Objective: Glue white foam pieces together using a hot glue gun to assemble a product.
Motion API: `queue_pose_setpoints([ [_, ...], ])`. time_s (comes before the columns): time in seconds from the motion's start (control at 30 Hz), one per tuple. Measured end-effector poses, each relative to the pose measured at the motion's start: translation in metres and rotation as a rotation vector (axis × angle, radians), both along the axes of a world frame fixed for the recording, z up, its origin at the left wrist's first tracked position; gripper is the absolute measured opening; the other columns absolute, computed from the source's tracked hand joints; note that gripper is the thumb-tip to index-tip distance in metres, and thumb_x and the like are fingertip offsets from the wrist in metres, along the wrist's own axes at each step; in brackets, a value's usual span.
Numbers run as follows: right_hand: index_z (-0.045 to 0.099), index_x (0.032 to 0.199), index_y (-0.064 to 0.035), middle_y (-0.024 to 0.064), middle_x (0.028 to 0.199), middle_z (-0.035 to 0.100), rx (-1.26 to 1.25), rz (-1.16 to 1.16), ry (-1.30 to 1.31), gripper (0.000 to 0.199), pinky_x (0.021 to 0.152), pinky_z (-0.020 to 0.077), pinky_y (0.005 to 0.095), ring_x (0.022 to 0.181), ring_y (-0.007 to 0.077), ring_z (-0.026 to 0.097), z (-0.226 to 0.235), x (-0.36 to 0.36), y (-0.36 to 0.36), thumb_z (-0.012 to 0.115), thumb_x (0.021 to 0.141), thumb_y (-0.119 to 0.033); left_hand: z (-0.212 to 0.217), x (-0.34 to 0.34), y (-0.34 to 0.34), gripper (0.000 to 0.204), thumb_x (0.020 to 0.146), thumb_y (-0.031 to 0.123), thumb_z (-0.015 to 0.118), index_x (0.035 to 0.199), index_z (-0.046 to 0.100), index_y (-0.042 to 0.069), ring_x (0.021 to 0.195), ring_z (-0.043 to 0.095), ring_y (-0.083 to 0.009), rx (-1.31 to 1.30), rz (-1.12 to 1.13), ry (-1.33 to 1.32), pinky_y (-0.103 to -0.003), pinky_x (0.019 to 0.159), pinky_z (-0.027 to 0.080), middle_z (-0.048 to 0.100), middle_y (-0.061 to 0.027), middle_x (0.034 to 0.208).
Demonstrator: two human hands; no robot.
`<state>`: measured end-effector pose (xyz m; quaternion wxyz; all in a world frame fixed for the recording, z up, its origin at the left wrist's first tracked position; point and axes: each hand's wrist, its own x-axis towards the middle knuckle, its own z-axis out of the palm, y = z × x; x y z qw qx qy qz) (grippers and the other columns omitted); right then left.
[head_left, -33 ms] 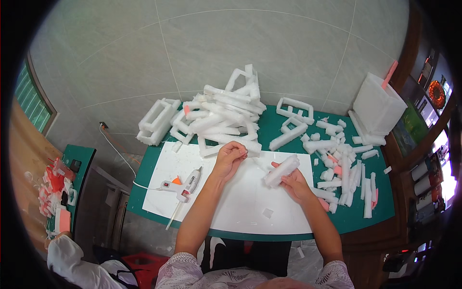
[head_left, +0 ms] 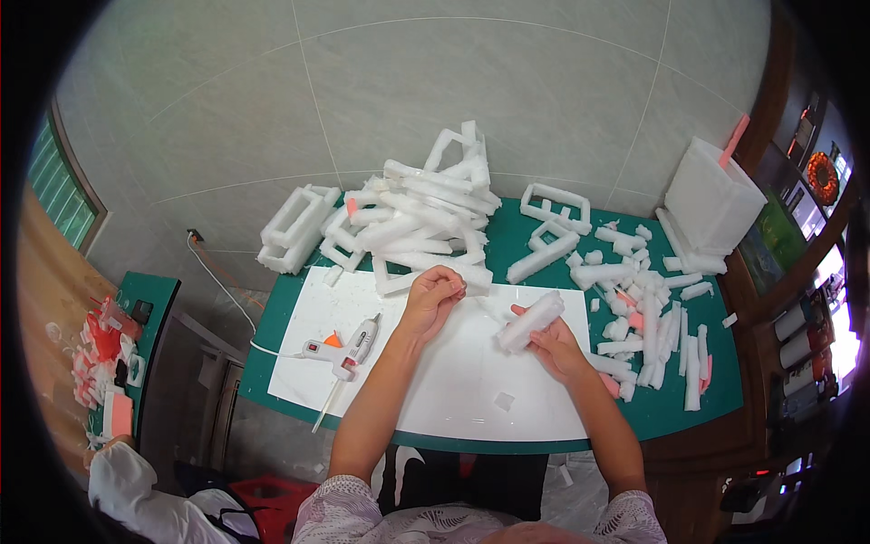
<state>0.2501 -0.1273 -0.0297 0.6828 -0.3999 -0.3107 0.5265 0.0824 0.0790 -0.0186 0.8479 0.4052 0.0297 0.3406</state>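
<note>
My right hand (head_left: 555, 349) grips a short white foam block (head_left: 528, 321) and holds it tilted just above a white board (head_left: 435, 381). Further left, my left hand (head_left: 431, 296) rests on the board's far edge with its fingers curled in. It touches the nearest foam bar (head_left: 471, 276) of a big heap, and nothing shows inside the fingers. A white hot-glue gun (head_left: 349, 344) with an orange trigger lies on the board left of my left forearm, its cord (head_left: 231, 290) trailing off the table.
The board lies on a green table (head_left: 634, 412). A heap of white foam frames and bars (head_left: 408, 218) stands at the back, loose foam sticks and pink bits (head_left: 648, 322) at right, a white foam box (head_left: 711, 204) at back right. A side stand (head_left: 113, 363) with red and white clutter is at left.
</note>
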Motion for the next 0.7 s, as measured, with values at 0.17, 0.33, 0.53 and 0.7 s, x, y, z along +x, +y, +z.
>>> queue_pose_setpoints([
  [0.17,0.023,0.144,-0.0032,0.0207,0.15,0.038,0.007,0.013,0.011,0.061,0.109,0.0383,0.0453,0.131,0.0298,0.047,0.0,0.0,0.001,0.053,0.091,0.001,0.013,-0.005,-0.003,0.027,0.081,0.002,0.069,0.106,0.059,0.004,0.094,0.06,-0.0197,-0.014,0.067,0.009,-0.029,0.081,0.045,0.058,-0.0022,0.08],
  [0.33,0.025,0.143,-0.0086,0.021,0.148,0.039,0.019,0.029,0.027,0.062,0.111,0.0379,0.0451,0.134,0.0323,0.044,-0.004,0.002,0.0,0.06,0.092,-0.004,0.041,-0.02,-0.003,0.062,0.079,-0.002,0.067,0.136,0.042,0.0,0.128,0.049,-0.0344,0.017,0.127,-0.095,-0.036,0.103,0.04,0.059,-0.003,0.08],
  [0.53,0.021,0.146,-0.0048,0.02,0.149,0.039,-0.016,0.023,-0.007,0.065,0.11,0.0372,0.0465,0.133,0.0301,0.045,0.0,0.0,-0.001,0.056,0.091,-0.002,0.065,-0.055,0.008,0.095,0.074,-0.003,0.063,0.154,0.012,0.003,0.141,0.033,-0.039,0.021,0.238,-0.287,-0.047,0.12,0.021,0.056,-0.003,0.079],
  [0.7,0.024,0.142,-0.0072,0.02,0.146,0.043,0.002,0.055,-0.01,0.062,0.109,0.0395,0.0465,0.13,0.0334,0.048,-0.005,0.004,0.001,0.061,0.092,-0.005,0.071,-0.066,0.006,0.1,0.069,-0.01,0.052,0.156,0.006,0.008,0.149,0.011,-0.036,0.114,0.276,-0.54,-0.049,0.12,0.015,0.011,-0.011,0.159],
])
